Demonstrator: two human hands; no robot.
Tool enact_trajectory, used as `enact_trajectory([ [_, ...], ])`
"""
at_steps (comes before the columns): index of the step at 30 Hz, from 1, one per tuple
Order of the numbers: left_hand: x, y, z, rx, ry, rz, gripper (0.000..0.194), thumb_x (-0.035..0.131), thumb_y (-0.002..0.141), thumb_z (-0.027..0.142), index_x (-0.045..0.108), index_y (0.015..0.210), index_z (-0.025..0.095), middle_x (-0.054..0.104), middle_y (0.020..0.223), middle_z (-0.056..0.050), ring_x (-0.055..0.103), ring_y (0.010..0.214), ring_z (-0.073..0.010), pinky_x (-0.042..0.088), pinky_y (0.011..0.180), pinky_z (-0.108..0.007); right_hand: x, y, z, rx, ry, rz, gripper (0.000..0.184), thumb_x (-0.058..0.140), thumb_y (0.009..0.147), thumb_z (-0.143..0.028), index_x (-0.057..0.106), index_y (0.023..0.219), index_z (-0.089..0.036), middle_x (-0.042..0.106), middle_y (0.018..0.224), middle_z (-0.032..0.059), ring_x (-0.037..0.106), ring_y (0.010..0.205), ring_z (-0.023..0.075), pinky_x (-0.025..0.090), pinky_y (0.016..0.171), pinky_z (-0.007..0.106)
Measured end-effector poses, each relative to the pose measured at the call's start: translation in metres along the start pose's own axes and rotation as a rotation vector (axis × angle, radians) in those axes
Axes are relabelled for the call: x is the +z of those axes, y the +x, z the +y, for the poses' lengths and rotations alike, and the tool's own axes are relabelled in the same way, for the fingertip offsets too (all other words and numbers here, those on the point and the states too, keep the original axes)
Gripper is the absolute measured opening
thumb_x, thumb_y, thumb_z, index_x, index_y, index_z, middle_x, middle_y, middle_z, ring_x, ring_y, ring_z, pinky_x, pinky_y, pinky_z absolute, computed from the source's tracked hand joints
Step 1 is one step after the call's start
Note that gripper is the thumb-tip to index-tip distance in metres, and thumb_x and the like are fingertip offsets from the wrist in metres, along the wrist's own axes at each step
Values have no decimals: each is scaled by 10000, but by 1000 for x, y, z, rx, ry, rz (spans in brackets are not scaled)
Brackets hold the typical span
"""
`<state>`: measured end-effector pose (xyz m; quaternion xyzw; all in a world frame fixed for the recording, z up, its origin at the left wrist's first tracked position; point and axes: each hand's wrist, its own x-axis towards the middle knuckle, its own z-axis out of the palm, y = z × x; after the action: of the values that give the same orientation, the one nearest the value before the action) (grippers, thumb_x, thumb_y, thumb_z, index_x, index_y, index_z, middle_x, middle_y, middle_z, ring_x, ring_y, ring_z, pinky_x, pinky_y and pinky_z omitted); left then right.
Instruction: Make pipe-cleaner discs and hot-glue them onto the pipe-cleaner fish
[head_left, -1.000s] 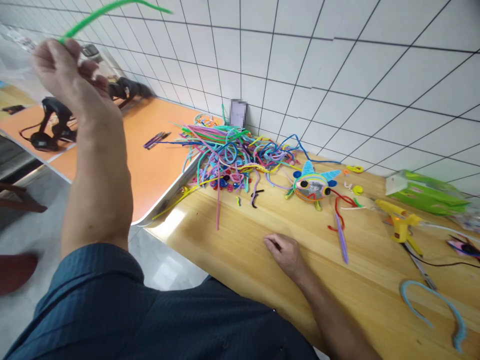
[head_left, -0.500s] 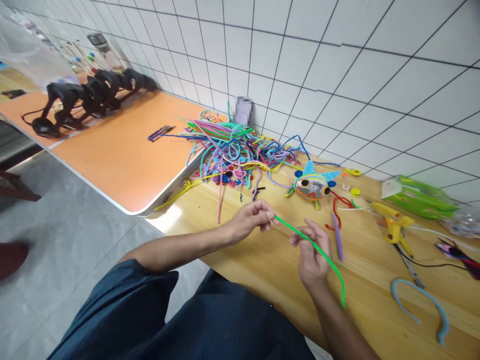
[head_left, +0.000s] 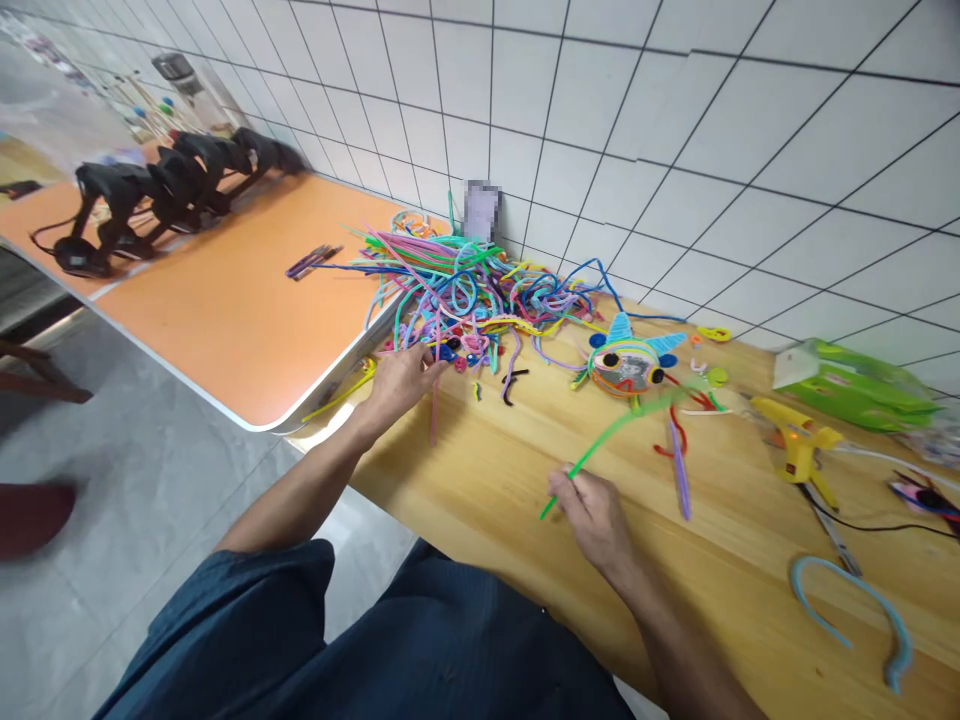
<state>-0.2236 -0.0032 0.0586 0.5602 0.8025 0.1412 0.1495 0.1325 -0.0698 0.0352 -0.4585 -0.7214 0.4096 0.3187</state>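
My right hand (head_left: 592,515) is closed on a green pipe cleaner (head_left: 609,432) near one end. The longer part slants up to the right, its far end blurred. My left hand (head_left: 403,388) is at the front left of a tangled heap of coloured pipe cleaners (head_left: 465,285), its thumb and fingers a little apart. Its fingertips are beside a pink pipe cleaner (head_left: 434,418) and small blue and red pieces (head_left: 448,352); whether they touch is unclear. Beyond my right hand lies a fish-like figure (head_left: 624,368) with blue pointed parts and black round eyes.
To the right lie a purple pipe cleaner (head_left: 679,470), a yellow glue gun (head_left: 795,435), a green package (head_left: 851,390) and a curved light-blue piece (head_left: 862,580). An orange table (head_left: 247,320) adjoins on the left, with pens (head_left: 311,262) and black devices (head_left: 150,205) on it.
My left hand has let go of the green pipe cleaner and moved left to the heap. My right hand has moved slightly left, and the pipe cleaner's long part now points up and right.
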Motion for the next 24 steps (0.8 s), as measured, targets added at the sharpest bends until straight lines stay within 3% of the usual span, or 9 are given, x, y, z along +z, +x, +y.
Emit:
enact_trajectory([
  [2,4,3,-5,-12,41,-54,254,668,1016,460,735,953,224,786,885,-86,752,871,-302,407,698,-347,2,13,-6,42,-79,-97,654,480,1080,-688,621,629,-235,660,571,22,614,536,164,394,556,300],
  [5,12,4,-5,1,76,-86,191,627,1023,337,763,959,220,816,927,-86,774,896,-299,430,697,-332,3,56,-16,102,-102,-126,681,468,1041,-765,556,608,-247,570,522,-6,539,513,154,331,557,308],
  [8,12,8,-7,23,58,-45,175,641,1009,318,772,944,222,812,899,-91,776,882,-310,477,719,-347,1,114,-21,92,-108,3,659,485,988,-817,543,645,-258,498,515,-31,490,542,159,313,577,316],
  [11,8,17,-10,104,-37,51,157,683,1003,340,767,945,220,798,895,-94,776,888,-307,533,777,-371,4,151,-18,71,-110,193,527,646,897,-767,660,898,-240,549,585,-58,510,591,171,346,622,313],
  [13,7,27,-9,244,-119,101,160,659,1022,313,768,955,217,796,942,-102,773,921,-294,569,841,-387,13,153,-11,78,-60,184,472,648,916,-674,700,1050,-224,565,610,-69,533,596,173,383,634,313],
  [17,11,65,3,479,-196,212,217,590,1048,253,781,1138,200,789,1176,-142,752,1141,-307,590,1039,-447,39,124,5,27,-100,65,334,639,966,-509,748,1087,-217,616,633,-53,569,599,166,412,641,308],
  [20,14,108,12,378,-98,350,341,596,1019,214,743,1322,165,735,1384,-208,687,1311,-358,535,1140,-493,57,103,15,-52,-147,8,265,630,1007,-434,772,1080,-223,718,699,-11,638,631,173,475,666,308],
  [22,13,137,13,260,-39,360,366,690,950,221,750,1307,175,758,1325,-205,706,1236,-382,548,1072,-488,64,97,22,-121,-176,-6,232,615,1033,-387,780,1067,-228,779,757,20,697,674,185,523,693,309],
  [24,8,162,10,187,-37,315,222,724,898,202,789,1111,194,801,1102,-156,734,1100,-371,555,976,-451,68,95,29,-207,-216,-8,221,600,1052,-355,783,1022,-234,815,802,46,741,718,198,556,716,312],
])
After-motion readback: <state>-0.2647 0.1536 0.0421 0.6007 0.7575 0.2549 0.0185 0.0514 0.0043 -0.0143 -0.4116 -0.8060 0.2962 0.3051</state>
